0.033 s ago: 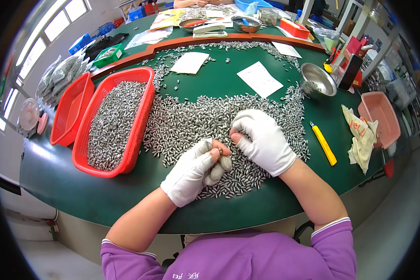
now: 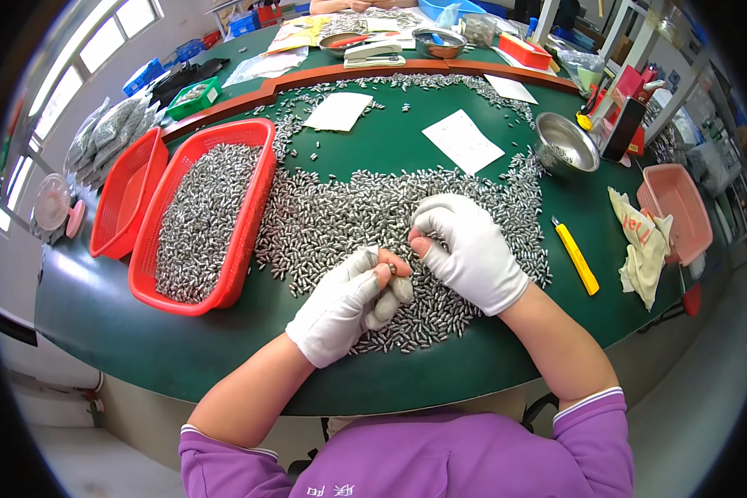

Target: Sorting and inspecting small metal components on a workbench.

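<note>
Both hands hover over a wide spread of small, shiny, silver-grey metal parts (image 2: 332, 216) on the green table. My left hand (image 2: 349, 303), in a white glove with bare thumb and index fingertips, is closed in a pinch. A tiny metal part (image 2: 393, 269) seems to show between thumb and index finger. To its upper right, my right hand (image 2: 469, 249) wears a similar white glove. Its thumb and fingers come together over the parts; whatever they hold, if anything, is hidden. The hands are close but apart.
At the left, a red basket (image 2: 261, 207) holds many such parts, beside another red basket (image 2: 112, 220). Paper slips (image 2: 463, 141) lie beyond the spread. A yellow utility knife (image 2: 577, 257), metal bowl (image 2: 568, 141), cloth (image 2: 639, 249) and pink basket (image 2: 681, 207) sit right. A wooden rail (image 2: 373, 73) borders the back.
</note>
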The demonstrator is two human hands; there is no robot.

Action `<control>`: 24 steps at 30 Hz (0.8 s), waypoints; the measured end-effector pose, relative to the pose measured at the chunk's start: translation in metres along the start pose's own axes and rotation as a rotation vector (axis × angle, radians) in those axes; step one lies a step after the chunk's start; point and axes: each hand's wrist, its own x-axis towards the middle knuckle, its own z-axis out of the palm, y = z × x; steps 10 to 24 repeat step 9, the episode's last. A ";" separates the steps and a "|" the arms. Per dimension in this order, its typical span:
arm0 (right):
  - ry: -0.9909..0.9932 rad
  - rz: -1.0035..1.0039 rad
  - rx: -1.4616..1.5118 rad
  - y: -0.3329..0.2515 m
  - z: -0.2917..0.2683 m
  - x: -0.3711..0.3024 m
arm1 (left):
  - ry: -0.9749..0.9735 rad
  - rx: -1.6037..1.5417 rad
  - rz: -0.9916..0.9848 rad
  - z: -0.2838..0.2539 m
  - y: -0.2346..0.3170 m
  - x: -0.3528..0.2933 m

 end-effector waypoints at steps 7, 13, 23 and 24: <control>-0.083 0.170 0.489 -0.015 -0.003 -0.001 | -0.098 -0.094 -0.009 -0.008 -0.003 0.003; -0.103 0.201 0.579 -0.013 -0.001 -0.002 | -0.106 -0.081 -0.024 -0.010 -0.004 0.003; -0.103 0.201 0.579 -0.013 -0.001 -0.002 | -0.106 -0.081 -0.024 -0.010 -0.004 0.003; -0.103 0.201 0.579 -0.013 -0.001 -0.002 | -0.106 -0.081 -0.024 -0.010 -0.004 0.003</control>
